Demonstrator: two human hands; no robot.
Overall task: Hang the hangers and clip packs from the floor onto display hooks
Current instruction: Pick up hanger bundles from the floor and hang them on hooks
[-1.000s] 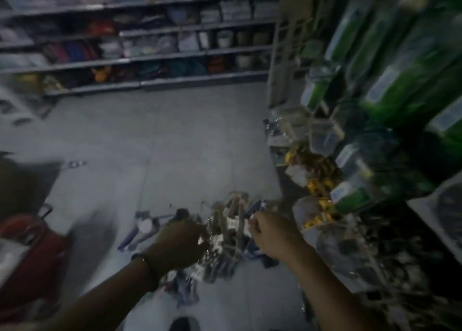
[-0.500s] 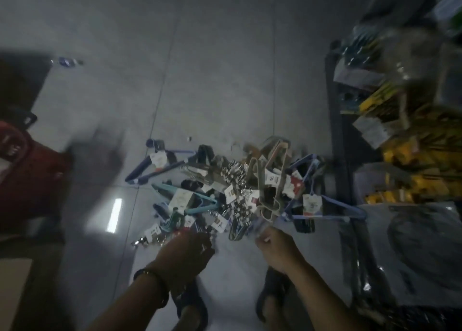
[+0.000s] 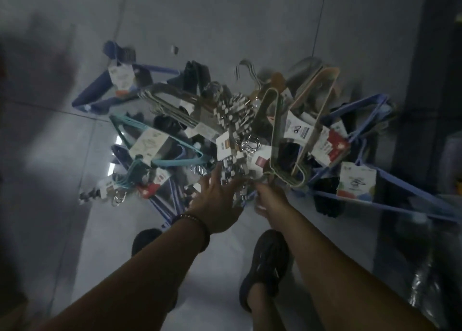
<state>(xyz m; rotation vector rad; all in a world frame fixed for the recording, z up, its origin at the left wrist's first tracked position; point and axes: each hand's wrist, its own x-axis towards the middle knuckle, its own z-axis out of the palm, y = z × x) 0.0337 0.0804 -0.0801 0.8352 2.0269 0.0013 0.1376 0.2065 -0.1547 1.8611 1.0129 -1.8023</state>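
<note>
Because the stock lies tangled on the floor [image 3: 225, 18], the right hand [image 3: 268, 197] grips the hook end of the green hanger bundle [image 3: 275, 136], which fans away beyond the knuckles. Just left of that grip, the left hand [image 3: 216, 200] presses straight, spread fingers onto the clip packs [image 3: 232, 113], probably steadying the heap.

Right hand [image 3: 268, 198]: we lose its fingertips under the hooks of the sage-green wire hangers [image 3: 287, 178] and cannot tell what they hold. Left hand [image 3: 215, 203]: fingertips vanish among carded packs of metal clips [image 3: 235, 116]. Pale blue plastic hangers [image 3: 400, 183] run off the right edge. We cannot read the small print on their white paper label [image 3: 356, 182]. Dark smear [image 3: 37, 56] at left is blurred; we cannot identify it. The left forearm covers part of one dark shoe [image 3: 145, 238].
</note>
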